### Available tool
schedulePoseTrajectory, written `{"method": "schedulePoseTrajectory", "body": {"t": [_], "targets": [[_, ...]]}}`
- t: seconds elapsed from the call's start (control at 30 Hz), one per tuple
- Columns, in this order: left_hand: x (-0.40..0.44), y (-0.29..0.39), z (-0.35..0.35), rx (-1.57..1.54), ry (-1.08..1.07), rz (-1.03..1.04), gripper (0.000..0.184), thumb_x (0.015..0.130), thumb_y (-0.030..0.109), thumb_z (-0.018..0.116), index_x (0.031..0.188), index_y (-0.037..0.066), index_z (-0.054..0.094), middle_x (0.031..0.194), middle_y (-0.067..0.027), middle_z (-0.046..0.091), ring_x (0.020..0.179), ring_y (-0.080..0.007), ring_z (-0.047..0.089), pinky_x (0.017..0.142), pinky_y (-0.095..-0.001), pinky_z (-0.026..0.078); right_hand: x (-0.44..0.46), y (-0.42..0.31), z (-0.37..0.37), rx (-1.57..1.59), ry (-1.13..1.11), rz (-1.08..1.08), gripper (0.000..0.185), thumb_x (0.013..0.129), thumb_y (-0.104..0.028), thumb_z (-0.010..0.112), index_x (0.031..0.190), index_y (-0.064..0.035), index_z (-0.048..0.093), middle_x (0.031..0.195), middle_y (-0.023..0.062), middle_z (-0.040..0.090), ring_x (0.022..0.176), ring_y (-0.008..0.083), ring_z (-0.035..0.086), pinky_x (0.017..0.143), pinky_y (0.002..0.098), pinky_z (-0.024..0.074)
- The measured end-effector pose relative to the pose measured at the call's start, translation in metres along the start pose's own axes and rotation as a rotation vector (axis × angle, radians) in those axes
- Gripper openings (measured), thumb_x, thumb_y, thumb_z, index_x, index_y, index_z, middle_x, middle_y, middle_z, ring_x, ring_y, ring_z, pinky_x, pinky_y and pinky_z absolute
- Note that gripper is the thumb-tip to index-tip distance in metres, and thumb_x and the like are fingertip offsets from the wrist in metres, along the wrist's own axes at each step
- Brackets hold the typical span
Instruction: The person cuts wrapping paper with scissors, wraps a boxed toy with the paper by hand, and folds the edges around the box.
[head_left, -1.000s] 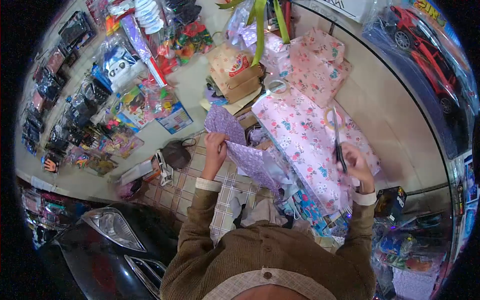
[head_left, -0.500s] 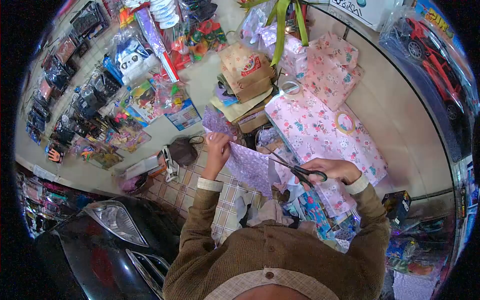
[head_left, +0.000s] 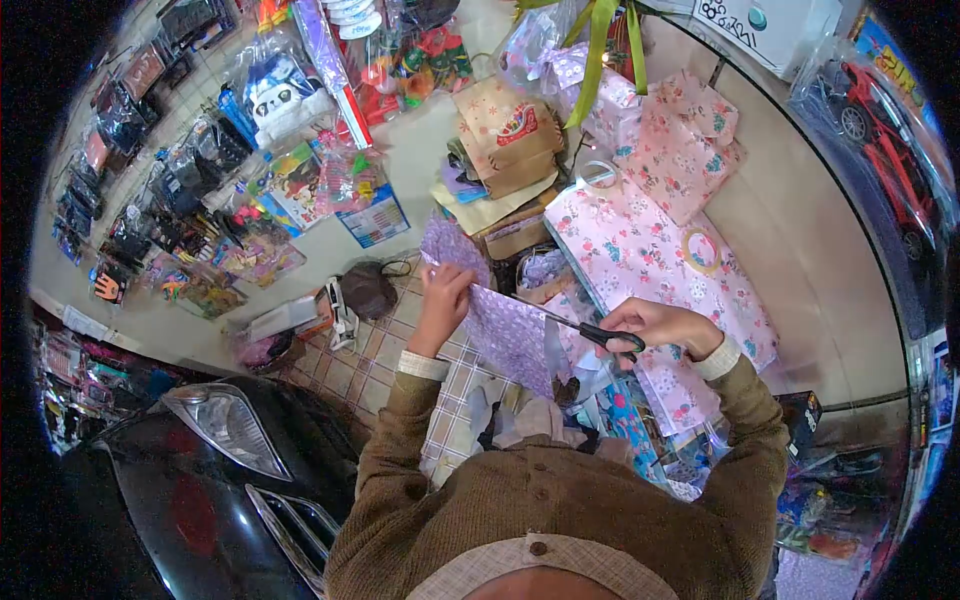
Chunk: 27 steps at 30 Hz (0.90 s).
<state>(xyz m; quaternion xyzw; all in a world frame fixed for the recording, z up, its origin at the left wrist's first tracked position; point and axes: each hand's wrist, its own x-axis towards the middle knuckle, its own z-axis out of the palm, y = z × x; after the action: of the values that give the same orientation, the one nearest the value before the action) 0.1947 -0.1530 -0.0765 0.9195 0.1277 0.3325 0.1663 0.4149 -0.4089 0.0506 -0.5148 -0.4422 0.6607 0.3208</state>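
My left hand (head_left: pixel 447 300) pinches the upper edge of a sheet of purple patterned wrapping paper (head_left: pixel 510 335), which hangs in front of my body. In my right hand (head_left: pixel 658 328) is a pair of scissors with black handles (head_left: pixel 608 338). The blades point left and lie along the paper's top right edge, with the blades close together. Part of the blades is hidden by the paper. Beyond the scissors lies pink floral wrapping paper (head_left: pixel 650 240) on the counter.
A roll of tape (head_left: pixel 702 250) rests on the floral paper, and another roll (head_left: pixel 599 174) lies near its top. Brown paper bags (head_left: pixel 510 140) are stacked behind. A black car-like body with a headlight (head_left: pixel 230 430) stands at lower left. Packaged toys hang at upper left.
The scissor blades have closed together at the paper's edge; before, they were apart. The whole view has shifted slightly, with the background now farther right.
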Motion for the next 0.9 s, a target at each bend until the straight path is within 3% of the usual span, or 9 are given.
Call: {"method": "schedulePoseTrajectory", "body": {"t": [0.13,0.37,0.5,0.67,0.9], "targets": [[0.001,0.005,-0.003,0.006,0.014,0.005,0.023,0.068,-0.002,0.056,0.088,0.010,0.059,0.080,-0.0064,0.052,0.088,-0.0244,0.052,0.087,-0.0426,0.028,0.001,0.001,-0.001,-0.019,-0.015,0.020,0.036,0.084,-0.026,0.067,0.105,0.0030,0.062,0.085,0.0027,0.063,0.068,0.0079,0.060,0.059,0.0207,0.0473],[0.001,0.011,0.002,0.007,0.026,0.039,0.020,0.068,-0.001,0.057,0.084,0.011,0.058,0.078,-0.0054,0.052,0.087,-0.0236,0.052,0.083,-0.0422,0.029,0.007,0.008,0.009,-0.096,-0.112,-0.046,0.047,0.091,-0.041,0.048,0.106,0.0016,0.062,0.069,0.0014,0.059,0.055,0.0053,0.041,0.046,0.0211,0.0320],[0.002,0.014,0.002,0.039,-0.052,0.008,0.021,0.066,-0.002,0.058,0.083,0.011,0.059,0.084,-0.0057,0.058,0.089,-0.0238,0.054,0.085,-0.0418,0.030,0.011,0.018,0.007,-0.062,-0.117,-0.040,0.045,0.091,-0.042,0.050,0.102,-0.0008,0.064,0.066,0.0003,0.058,0.056,0.0053,0.043,0.049,0.0208,0.0342],[0.001,0.013,0.007,0.035,-0.003,0.042,0.020,0.068,0.000,0.058,0.084,0.011,0.059,0.081,-0.0050,0.054,0.088,-0.0230,0.052,0.083,-0.0423,0.030,0.005,0.012,0.009,-0.080,-0.079,-0.015,0.051,0.088,-0.050,0.053,0.099,-0.0015,0.064,0.066,-0.0004,0.059,0.058,0.0050,0.049,0.053,0.0200,0.0376],[0.000,0.009,0.005,0.060,-0.019,0.046,0.022,0.066,0.000,0.058,0.085,0.011,0.060,0.080,-0.0053,0.053,0.087,-0.0234,0.052,0.083,-0.0425,0.030,0.002,0.020,0.010,-0.006,0.027,0.063,0.049,0.084,-0.047,0.061,0.098,-0.0002,0.064,0.069,-0.0013,0.060,0.063,0.0041,0.055,0.053,0.0181,0.0404]]}}
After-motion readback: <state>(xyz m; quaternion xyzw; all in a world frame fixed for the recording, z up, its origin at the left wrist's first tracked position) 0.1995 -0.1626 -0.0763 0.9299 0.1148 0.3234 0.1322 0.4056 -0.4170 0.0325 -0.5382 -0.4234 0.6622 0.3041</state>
